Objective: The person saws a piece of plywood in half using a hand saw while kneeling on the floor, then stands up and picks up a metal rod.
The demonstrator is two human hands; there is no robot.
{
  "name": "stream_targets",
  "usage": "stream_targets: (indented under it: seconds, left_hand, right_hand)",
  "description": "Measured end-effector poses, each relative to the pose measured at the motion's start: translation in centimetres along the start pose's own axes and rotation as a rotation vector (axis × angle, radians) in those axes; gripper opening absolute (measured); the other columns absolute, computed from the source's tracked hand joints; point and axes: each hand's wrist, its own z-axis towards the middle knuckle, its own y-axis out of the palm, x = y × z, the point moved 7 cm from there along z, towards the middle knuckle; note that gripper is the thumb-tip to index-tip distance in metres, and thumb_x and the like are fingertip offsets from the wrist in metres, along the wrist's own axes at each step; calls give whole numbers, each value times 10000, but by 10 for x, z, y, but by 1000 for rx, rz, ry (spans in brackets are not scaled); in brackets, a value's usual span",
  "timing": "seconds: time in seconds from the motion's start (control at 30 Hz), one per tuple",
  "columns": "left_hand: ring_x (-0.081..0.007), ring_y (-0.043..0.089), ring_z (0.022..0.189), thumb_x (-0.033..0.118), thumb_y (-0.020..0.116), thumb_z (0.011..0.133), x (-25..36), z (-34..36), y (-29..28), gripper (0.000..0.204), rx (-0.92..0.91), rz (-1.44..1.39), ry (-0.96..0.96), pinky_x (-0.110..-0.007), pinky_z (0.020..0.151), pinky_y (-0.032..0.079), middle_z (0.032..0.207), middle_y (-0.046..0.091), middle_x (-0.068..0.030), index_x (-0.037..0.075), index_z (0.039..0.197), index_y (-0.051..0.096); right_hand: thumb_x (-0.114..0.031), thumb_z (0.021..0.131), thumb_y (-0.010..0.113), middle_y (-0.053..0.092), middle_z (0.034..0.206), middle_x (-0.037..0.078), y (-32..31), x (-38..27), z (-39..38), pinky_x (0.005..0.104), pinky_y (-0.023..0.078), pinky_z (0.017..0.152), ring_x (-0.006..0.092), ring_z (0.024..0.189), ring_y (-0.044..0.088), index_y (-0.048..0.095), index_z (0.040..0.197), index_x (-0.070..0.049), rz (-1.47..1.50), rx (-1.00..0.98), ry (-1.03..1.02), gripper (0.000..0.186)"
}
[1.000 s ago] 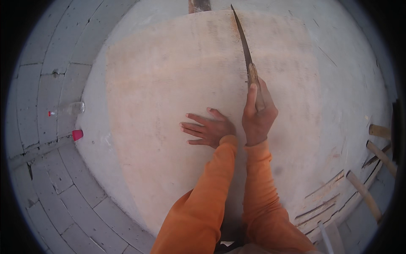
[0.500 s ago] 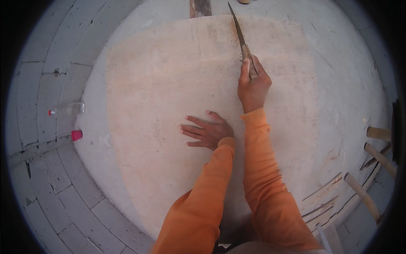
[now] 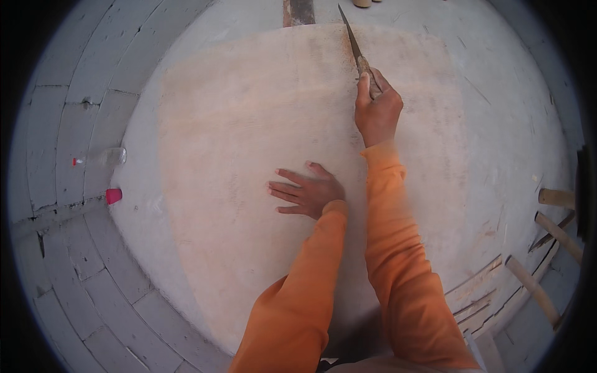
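Observation:
My right hand [image 3: 379, 112] is closed around the wooden handle of a handsaw [image 3: 352, 34] with a narrow, dark, tapering blade. The blade points away from me over the far edge of a large pale plywood sheet [image 3: 211, 124]. Brownish dust lies on the sheet beside the blade. Nearer to me and to the left, my left hand [image 3: 306, 190] lies flat on the sheet, fingers spread, holding nothing. Whether the teeth are in the wood cannot be made out.
Beneath the sheet is a pale grey surface [image 3: 516, 143]. A dark wooden strip [image 3: 299, 12] meets the far edge. At left are a clear bottle [image 3: 113, 156], a pink cup [image 3: 114, 196] and a grey block wall [image 3: 78, 137]. Wooden poles [image 3: 532, 289] and thin strips [image 3: 476, 276] lie at right.
My right hand and the saw have shifted slightly away from me and to the right. My left hand stays flat on the sheet. The whole view has moved a little.

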Motion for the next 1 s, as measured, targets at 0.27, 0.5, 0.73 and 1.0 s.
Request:
stream_targets:
  seconds: [0.27,0.5,0.73,1.0]
  left_hand:
    - [-359,158,1587,540,394,1040,-16,16,-7,766,32,33,-36,-649,1232,133,1681,191,-271,66,1625,251]
    - [-366,155,1586,554,377,1038,-8,6,0,778,2,17,-20,-652,1230,129,1681,193,-270,70,1631,237]
    - [-365,170,1583,552,392,1038,-15,11,-2,775,23,41,-27,-651,1230,138,1682,193,-265,79,1632,239]
    - [-363,159,1585,548,384,1043,-24,19,5,771,41,31,-59,-645,1232,137,1684,187,-262,74,1632,233]
  right_hand:
    - [-55,978,664,744,787,174,-48,-17,-136,293,533,568,181,584,665,673,1249,92,-19,27,41,308]
    - [-106,999,655,732,786,202,-4,6,-28,306,513,546,167,560,647,672,1244,93,-17,-8,20,316]
    - [-137,1009,644,749,886,238,-36,-13,-115,324,563,668,195,758,742,663,1238,113,-32,27,58,339]
    - [-82,981,663,755,902,252,-22,-13,-97,313,578,675,212,789,765,656,1261,112,-12,-31,67,341]
